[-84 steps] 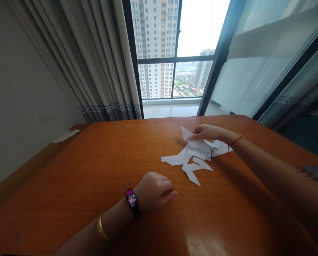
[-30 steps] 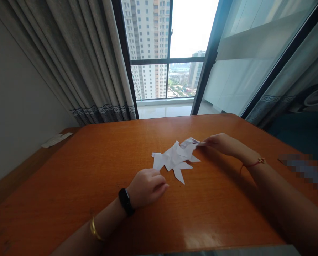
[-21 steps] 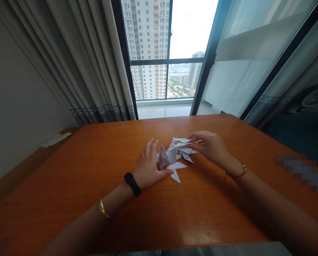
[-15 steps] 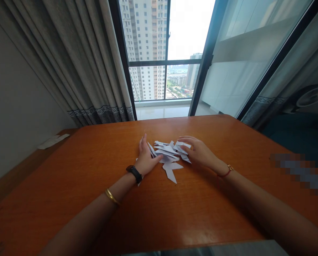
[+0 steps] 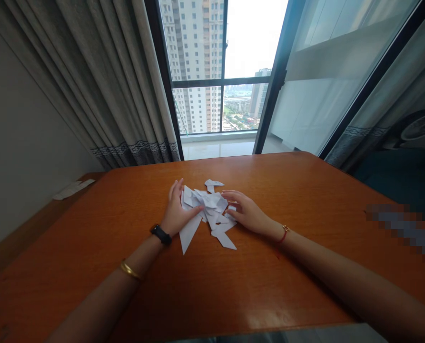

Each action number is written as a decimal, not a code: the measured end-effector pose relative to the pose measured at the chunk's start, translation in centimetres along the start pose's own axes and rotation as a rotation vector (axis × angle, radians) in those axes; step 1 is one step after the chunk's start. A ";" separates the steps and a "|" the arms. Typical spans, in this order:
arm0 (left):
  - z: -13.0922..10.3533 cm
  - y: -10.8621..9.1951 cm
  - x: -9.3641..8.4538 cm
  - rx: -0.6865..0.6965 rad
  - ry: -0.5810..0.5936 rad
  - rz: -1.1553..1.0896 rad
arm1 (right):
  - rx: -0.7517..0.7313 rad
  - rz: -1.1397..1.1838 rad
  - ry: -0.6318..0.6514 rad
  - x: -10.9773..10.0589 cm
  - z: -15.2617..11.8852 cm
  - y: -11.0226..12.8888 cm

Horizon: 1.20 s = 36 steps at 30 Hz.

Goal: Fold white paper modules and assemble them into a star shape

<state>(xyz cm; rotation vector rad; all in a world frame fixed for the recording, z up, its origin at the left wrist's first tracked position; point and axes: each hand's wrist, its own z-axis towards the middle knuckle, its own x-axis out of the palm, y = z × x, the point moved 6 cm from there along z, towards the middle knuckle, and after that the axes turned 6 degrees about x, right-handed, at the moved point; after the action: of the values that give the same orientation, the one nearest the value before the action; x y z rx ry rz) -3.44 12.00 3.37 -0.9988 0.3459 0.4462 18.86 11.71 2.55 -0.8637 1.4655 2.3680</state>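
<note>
A loose heap of folded white paper pieces [image 5: 208,202], several with pointed ends, lies between my hands on the table. My left hand [image 5: 178,212], with a black watch at the wrist, cups the heap's left side. Its fingers stretch up and its thumb lies over the paper. At the right edge my right hand [image 5: 250,213] curves loosely, fingers apart, with its fingertips at the papers. One long paper triangle [image 5: 189,236] sticks out toward me beside my left palm. A separate folded piece [image 5: 212,184] lies just beyond the heap.
The orange-brown wooden table [image 5: 205,286] spreads around the heap. White paper strips [image 5: 73,189] lie on a ledge at the left wall. Beyond the table's far edge are a grey curtain [image 5: 126,95] and a window. A fan [image 5: 421,128] stands at the right.
Both hands have shifted left, along with the heap. The papers look more spread and tumbled, and one piece now lies apart at the far side.
</note>
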 end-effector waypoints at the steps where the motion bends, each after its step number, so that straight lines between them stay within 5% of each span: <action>1: -0.4 -0.7 -0.1 0.030 0.054 0.109 | 0.016 -0.065 -0.012 -0.4 -0.1 0.1; 6: -1.7 -1.3 0.8 0.053 0.366 0.347 | 0.139 -0.470 0.081 -0.1 -1.4 -0.2; 10: -2.3 -0.8 2.8 0.077 0.521 0.248 | 0.105 -0.256 0.086 2.3 -1.1 0.3; 13: -2.6 -1.7 4.4 0.101 0.520 0.278 | 0.141 -0.124 0.069 3.0 1.8 -0.4; 17: -2.5 -2.4 6.2 0.028 0.457 0.386 | 0.130 -0.265 -0.012 1.9 7.8 -1.7; 21: -2.0 -1.4 5.4 -0.006 0.433 0.425 | 0.102 -0.353 0.096 2.6 10.6 -2.5; 27: -3.5 0.7 1.9 0.115 0.673 0.394 | -0.005 -0.378 0.270 6.0 6.0 -0.8; 30: -3.8 1.1 2.0 0.078 0.613 0.376 | -0.031 -0.357 0.268 7.2 4.0 0.7; 33: -2.9 1.0 2.1 0.029 0.511 0.400 | -0.004 -0.268 0.231 6.9 3.0 1.7; 36: -2.0 1.0 0.9 0.073 0.600 0.425 | -0.026 -0.204 0.264 5.0 2.1 2.2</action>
<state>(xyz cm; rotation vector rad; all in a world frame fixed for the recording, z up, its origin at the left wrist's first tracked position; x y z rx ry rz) -3.30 10.96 1.18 -0.9739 1.1203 0.5039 13.02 11.88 1.93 -1.3071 1.3613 2.1928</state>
